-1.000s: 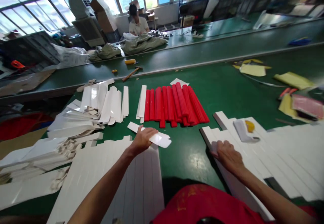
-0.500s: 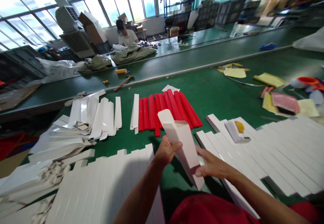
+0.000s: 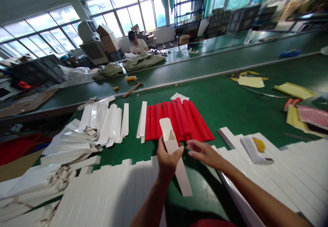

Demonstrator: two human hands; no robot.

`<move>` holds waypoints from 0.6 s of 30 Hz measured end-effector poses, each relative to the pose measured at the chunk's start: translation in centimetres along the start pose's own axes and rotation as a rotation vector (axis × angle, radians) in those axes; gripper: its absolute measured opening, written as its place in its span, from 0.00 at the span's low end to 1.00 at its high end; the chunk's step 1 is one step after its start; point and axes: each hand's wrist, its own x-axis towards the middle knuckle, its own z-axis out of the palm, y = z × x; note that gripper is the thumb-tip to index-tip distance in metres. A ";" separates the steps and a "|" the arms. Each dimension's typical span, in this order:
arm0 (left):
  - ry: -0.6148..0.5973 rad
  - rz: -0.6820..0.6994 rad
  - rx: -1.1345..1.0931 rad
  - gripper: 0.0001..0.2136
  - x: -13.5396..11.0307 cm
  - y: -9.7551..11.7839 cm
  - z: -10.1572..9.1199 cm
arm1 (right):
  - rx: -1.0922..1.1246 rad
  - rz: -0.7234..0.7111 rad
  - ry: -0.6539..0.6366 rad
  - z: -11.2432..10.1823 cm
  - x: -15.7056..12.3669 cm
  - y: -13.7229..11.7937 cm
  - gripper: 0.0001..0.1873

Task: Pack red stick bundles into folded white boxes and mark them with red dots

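My left hand (image 3: 167,158) is closed round a long, narrow white cardboard box (image 3: 183,178). The box slants with its open end and raised flap away from me. To its right, my right hand (image 3: 203,154) is apart from the box, its fingers spread and holding nothing that I can see. Just beyond both hands lies a row of red ribbed tubes (image 3: 167,116) on the green tabletop, one with its near end jutting out by my right fingertips. Flattened white cartons (image 3: 110,122) are heaped to the left of the tubes.
White boxes lie side by side at the near left (image 3: 120,186) and right (image 3: 302,165). A white tape dispenser (image 3: 252,150) with yellow parts rests on the right ones. A hammer (image 3: 132,89) lies near the table's seam. A person (image 3: 137,45) sits at the far bench.
My right hand has let go of the box's lower end and moved up toward the red tubes. My left hand still holds the box, which is turned more upright. The view has shifted slightly.
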 end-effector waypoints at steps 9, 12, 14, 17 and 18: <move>-0.041 0.165 0.117 0.48 1.0 0.2 -0.7 | -0.746 -0.257 0.175 -0.2 2.6 8.3 0.41; -0.071 0.178 0.200 0.49 0.8 0.0 -0.8 | -0.709 -0.274 0.190 -0.8 3.4 7.5 0.42; -0.064 0.213 0.233 0.48 0.6 -0.2 -0.9 | -0.732 -0.219 0.209 -1.2 4.5 6.2 0.42; -0.081 0.266 0.262 0.45 0.5 -0.4 -1.1 | -0.783 -0.093 0.194 -1.2 6.5 4.4 0.37; -0.088 0.284 0.279 0.43 0.5 -0.4 -1.2 | -0.787 -0.069 0.185 -1.0 7.1 4.0 0.33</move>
